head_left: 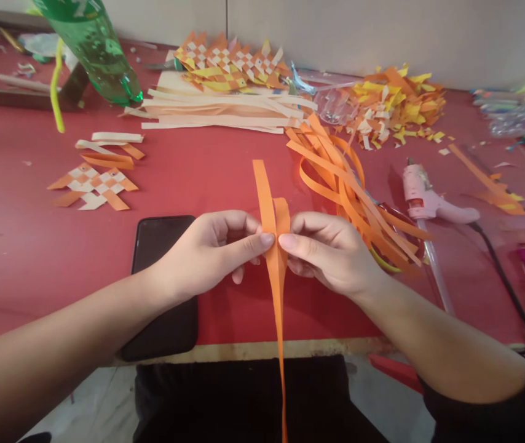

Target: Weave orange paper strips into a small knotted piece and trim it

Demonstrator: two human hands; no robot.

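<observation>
Between my two hands is an orange paper strip [278,277], with two ends or lengths rising side by side above my thumbs. Its lower part hangs past the table edge towards my lap. My left hand [225,246] pinches the left length between thumb and fingers. The right length is pinched by my right hand [322,249], its thumb tip close to the other thumb. A bundle of loose orange paper strips [336,178] lies just beyond my right hand. Under my left wrist rests a dark phone [165,326]. Further left sit woven orange and white paper fish [96,184] and folded strips [110,147].
At the back lie cream paper strips [221,114], woven pieces [230,61] and a pile of orange and yellow scraps [401,104]. A green bottle [94,55] stands by a dark tray [71,92]. On the right are a pink glue gun [433,200] and its black cord [506,277].
</observation>
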